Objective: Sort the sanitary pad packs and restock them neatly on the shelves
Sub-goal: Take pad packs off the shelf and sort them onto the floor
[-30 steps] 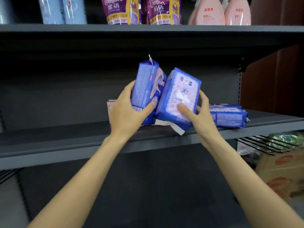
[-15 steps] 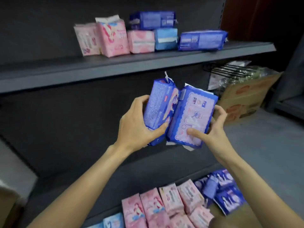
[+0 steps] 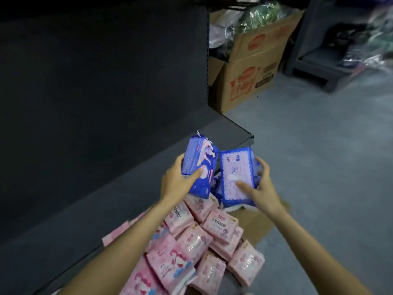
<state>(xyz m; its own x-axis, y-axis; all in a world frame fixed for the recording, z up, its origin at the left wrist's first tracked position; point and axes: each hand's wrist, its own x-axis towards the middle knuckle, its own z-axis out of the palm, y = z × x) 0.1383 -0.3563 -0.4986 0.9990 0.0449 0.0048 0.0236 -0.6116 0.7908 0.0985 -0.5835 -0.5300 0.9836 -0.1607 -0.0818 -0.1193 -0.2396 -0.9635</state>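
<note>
With the left hand [image 3: 176, 184] gripping one blue pack [image 3: 198, 167] and the right hand [image 3: 258, 188] gripping another blue pack [image 3: 236, 175] above the heaped pink packs [image 3: 191, 248] beside the bottom shelf [image 3: 131, 188], those slick wrappers could probably slip out and drop into the wrong colour pile.

— See any sleeves on that person?
— None. Both forearms are bare to the frame's edge. The left hand [image 3: 177, 182] and right hand [image 3: 260, 188] wear no gloves, rings or watch.
— Nails?
— Too blurred.
</note>
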